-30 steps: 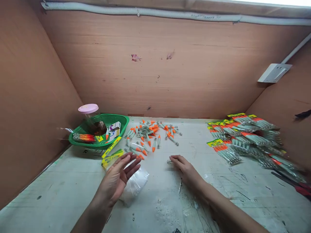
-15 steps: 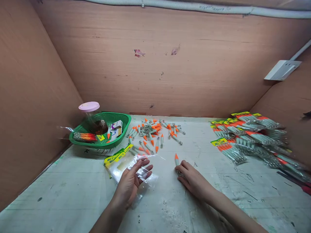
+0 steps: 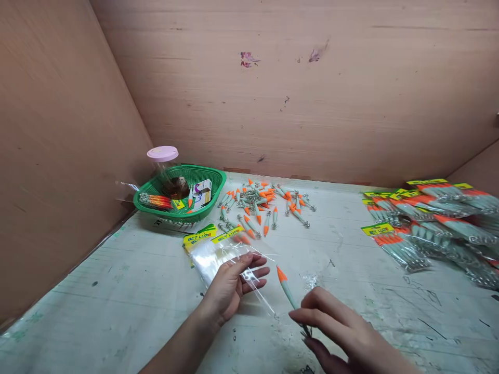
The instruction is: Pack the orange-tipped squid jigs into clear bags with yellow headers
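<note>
My right hand pinches a squid lure near its hooked end. The lure is pale with an orange tip and tilts up toward my left hand. That hand is half curled around a clear plastic bag, its thumb near the bag's edge. The bag has a yellow "BCT LURE" header and lies partly over a stack of similar bags. Exactly where the fingers meet the film is hard to see. Beyond my hands lies a loose pile of orange-and-pale squid lures.
A green basket at the left back holds a jar with a pink lid, packed red-orange lures and small boxes. Filled lure packs are heaped at the right. Wooden panels enclose the table at the back and left.
My right hand has lifted the lure off the table and brought it closer to me, tip toward the bag. The left hand stays at the bag. The view has shifted left and down.
</note>
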Demonstrator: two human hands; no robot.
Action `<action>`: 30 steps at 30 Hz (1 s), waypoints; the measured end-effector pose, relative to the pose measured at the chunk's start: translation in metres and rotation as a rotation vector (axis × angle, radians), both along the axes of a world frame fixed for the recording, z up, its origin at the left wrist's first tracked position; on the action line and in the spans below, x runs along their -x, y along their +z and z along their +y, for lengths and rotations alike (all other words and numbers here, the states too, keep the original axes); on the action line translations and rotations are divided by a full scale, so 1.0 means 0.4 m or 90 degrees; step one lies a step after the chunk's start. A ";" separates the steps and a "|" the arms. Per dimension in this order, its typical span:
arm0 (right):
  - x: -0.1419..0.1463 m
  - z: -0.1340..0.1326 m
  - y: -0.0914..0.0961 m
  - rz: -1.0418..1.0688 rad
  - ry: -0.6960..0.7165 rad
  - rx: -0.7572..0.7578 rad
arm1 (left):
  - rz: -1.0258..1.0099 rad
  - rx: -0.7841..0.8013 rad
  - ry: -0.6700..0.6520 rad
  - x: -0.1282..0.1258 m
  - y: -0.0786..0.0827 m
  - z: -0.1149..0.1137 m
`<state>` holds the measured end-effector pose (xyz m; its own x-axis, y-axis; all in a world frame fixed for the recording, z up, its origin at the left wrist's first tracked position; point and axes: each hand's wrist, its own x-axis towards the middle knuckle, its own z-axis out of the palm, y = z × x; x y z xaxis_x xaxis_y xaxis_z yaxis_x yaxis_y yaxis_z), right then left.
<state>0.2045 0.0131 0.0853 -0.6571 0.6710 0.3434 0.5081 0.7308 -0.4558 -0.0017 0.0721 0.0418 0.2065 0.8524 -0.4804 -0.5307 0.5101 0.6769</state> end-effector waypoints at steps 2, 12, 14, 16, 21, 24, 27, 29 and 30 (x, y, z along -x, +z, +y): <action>0.017 0.015 -0.024 -0.015 -0.024 -0.072 | -0.011 -0.018 -0.072 -0.003 0.002 -0.007; 0.053 0.011 -0.086 0.111 -0.052 -0.156 | -0.112 -0.027 -0.169 -0.027 0.020 -0.044; 0.059 0.008 -0.099 0.161 -0.076 -0.149 | -0.140 -0.027 -0.168 -0.031 0.019 -0.049; 0.067 0.011 -0.107 0.174 -0.093 -0.158 | -0.151 -0.027 -0.161 -0.036 0.015 -0.054; 0.088 0.004 -0.082 0.085 -0.061 -0.206 | -0.167 -0.025 -0.112 -0.044 0.003 -0.061; 0.075 -0.004 -0.042 0.037 -0.020 -0.259 | -0.183 0.022 -0.057 -0.046 0.004 -0.054; 0.016 0.052 -0.015 0.084 -0.090 -0.250 | -0.188 0.088 0.010 -0.043 0.013 -0.042; -0.043 0.142 -0.018 0.029 -0.239 -0.193 | -0.178 0.093 0.030 -0.039 0.020 -0.037; -0.073 0.196 -0.026 -0.065 -0.312 -0.139 | -0.174 0.085 0.031 -0.037 0.023 -0.035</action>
<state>0.2336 0.0915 0.0748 -0.3228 0.8272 0.4598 0.8466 0.4696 -0.2504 0.0129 0.0579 0.0511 0.3039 0.7971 -0.5218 -0.7094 0.5549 0.4345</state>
